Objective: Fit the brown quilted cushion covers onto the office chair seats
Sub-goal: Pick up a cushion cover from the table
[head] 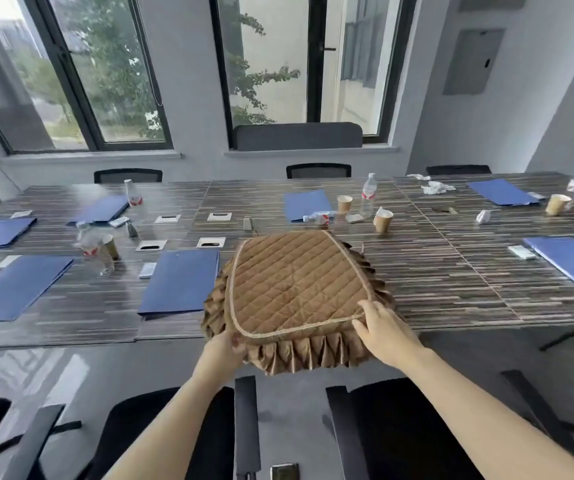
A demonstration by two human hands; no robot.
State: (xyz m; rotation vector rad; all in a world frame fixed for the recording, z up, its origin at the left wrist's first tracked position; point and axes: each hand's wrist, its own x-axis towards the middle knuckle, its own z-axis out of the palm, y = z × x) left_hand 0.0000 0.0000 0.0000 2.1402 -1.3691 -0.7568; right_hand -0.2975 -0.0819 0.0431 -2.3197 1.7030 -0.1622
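Observation:
A brown quilted cushion cover point(296, 282) with a pleated skirt and pale piping lies on the near edge of the striped conference table point(452, 278), its front frill hanging over the edge. My left hand point(225, 348) grips its front left corner from below. My right hand point(384, 329) holds the front right corner, thumb on the piping. Two black office chairs stand below me: one seat point(161, 427) at the left, another point(410, 434) at the right, both bare.
Blue folders point(181, 282), paper cups point(382, 220), water bottles point(368, 195) and crumpled tissues are scattered over the table. More black chairs point(318, 170) stand along the far side under the windows. A chair armrest point(245, 424) rises between the two near seats.

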